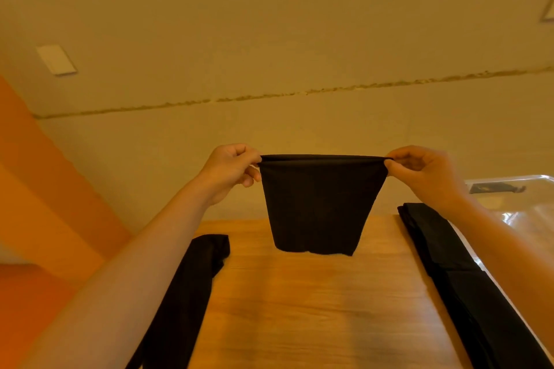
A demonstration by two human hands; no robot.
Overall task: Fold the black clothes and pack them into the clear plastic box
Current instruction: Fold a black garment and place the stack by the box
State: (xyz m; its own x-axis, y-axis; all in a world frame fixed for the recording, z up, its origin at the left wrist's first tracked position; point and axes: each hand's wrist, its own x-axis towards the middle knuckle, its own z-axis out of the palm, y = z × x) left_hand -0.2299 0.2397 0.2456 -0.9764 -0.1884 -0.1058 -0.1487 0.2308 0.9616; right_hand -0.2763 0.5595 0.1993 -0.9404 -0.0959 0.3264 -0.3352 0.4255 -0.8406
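A folded black garment (319,207) hangs in the air above the far part of the wooden table (314,308). My left hand (229,171) pinches its top left corner and my right hand (425,171) pinches its top right corner, so the top edge is stretched level. Its lower edge hangs just over the tabletop. The clear plastic box (521,213) stands at the right, beside the table, partly hidden by my right forearm.
A long black cloth (192,287) lies along the table's left edge. Another black cloth (458,272) lies along the right edge, next to the box. A pale wall with a white switch plate (56,59) rises behind the table. Orange surfaces fill the left side.
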